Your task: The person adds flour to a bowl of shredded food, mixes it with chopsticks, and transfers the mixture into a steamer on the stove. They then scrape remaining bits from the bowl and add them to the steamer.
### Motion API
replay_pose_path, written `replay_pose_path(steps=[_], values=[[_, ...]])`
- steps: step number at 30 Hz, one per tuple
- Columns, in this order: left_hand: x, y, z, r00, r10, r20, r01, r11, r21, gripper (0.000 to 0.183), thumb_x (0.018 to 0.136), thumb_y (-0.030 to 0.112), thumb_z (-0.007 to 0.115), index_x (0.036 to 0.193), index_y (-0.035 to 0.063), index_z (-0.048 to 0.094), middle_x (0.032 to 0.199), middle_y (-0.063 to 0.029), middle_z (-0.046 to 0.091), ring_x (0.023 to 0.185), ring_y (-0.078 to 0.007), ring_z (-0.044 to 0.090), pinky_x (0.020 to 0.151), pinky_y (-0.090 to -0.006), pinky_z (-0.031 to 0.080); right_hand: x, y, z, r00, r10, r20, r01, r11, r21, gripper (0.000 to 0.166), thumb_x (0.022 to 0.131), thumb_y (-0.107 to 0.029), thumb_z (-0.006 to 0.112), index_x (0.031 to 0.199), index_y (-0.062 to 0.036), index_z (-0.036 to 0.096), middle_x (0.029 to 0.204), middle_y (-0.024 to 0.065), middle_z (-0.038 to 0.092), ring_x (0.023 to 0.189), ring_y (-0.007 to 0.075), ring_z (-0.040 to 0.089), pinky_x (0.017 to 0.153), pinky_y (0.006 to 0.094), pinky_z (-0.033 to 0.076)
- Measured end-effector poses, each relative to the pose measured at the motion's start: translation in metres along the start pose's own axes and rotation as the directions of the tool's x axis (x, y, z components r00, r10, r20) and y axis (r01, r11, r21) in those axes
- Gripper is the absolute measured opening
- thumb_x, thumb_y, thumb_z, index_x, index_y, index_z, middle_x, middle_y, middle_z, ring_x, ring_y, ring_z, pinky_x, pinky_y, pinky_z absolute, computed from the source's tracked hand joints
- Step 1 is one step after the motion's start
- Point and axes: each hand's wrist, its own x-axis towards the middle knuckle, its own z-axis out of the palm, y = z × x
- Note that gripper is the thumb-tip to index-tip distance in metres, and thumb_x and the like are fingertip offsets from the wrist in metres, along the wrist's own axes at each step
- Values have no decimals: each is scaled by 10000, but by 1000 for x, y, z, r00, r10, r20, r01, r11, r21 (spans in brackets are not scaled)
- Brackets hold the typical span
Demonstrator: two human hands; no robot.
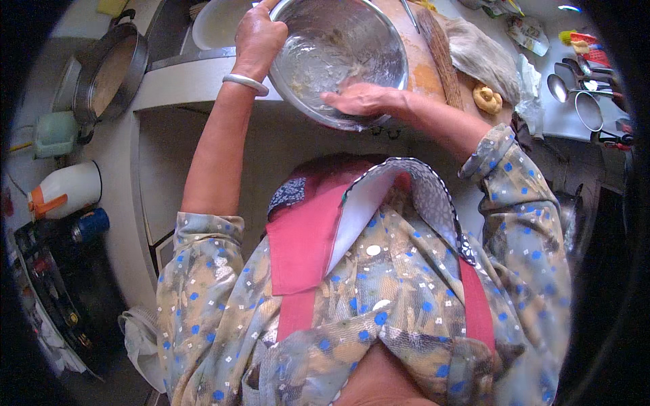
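A steel mixing bowl [310, 56] is tilted at the counter's edge, its inside smeared with pale, wet residue. My left hand [261, 38] grips its left rim, a bangle on the wrist. Low inside the bowl lies my right hand [360, 99], palm down against the wall and partly blurred; I see nothing held in it. Right of the bowl, a rough wooden stick [441, 56] lies on a floury wooden board [425, 76]. Beside it are a greyish cloth [477, 56] and a knotted piece of dough or ginger-like food [487, 98]; which one I cannot tell.
A deep pan [137, 61] stands at the left, near a green container [55, 134] and a white jug [76, 188] with an orange handle. At the far right lie metal spoons [557, 88], a round strainer [589, 111] and crumpled plastic bags [529, 96]. A pale basin [216, 25] sits behind my left hand.
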Motion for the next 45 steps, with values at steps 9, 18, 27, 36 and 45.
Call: replay_pose_path(steps=[9, 18, 27, 36, 45], values=[[-1, -9, -6, 999, -8, 49, -13, 913, 408, 552, 639, -62, 446, 1172, 65, 516, 1010, -105, 612, 893, -163, 586, 785, -255, 442, -6, 59, -19, 934, -186, 304, 303, 863, -403, 495, 894, -466, 231, 1158, -142, 497, 1231, 99, 468, 1205, 285, 352, 1016, 417, 239], [10, 73, 15, 961, -42, 273, -100, 870, 483, 369, 694, -33, 489, 1043, 37, 584, 901, -119, 635, 844, -181, 601, 740, -288, 445, 21, 59, -115, 822, -568, 45, 177, 180, -967, 802, 691, -452, 597, 1306, -34, 295, 1383, 92, 250, 1299, 220, 172, 1084, 342, 88], [8, 8, -31, 977, 51, 209, -150, 856, 495, 521, 642, -55, 479, 1144, 68, 541, 945, -72, 626, 813, -111, 576, 732, -243, 453, -3, -1, 23, 885, -450, 120, 447, 893, 56, 517, 895, -406, 213, 1227, -62, 409, 1207, 245, 420, 1145, 371, 374, 996, 421, 226], [-3, -26, -47, 969, -81, 235, 5, 952, 308, 474, 703, -22, 540, 1173, 13, 497, 982, -37, 582, 828, -101, 548, 740, -221, 446, 85, -11, 40, 321, -902, -289, 371, 400, -838, 505, 901, -379, 243, 1233, -26, 388, 1297, 167, 364, 1131, 301, 411, 937, 382, 341], [-25, -11, -30, 964, -184, 193, 114, 939, 324, 422, 768, 74, 594, 1178, 34, 502, 1032, -64, 588, 890, -103, 542, 782, -235, 432, -5, -28, 17, 829, -557, -49, 551, 829, -89, 621, 898, -395, 231, 1302, 73, 168, 1352, 307, 120, 1290, 352, 117, 1061, 390, 128]])
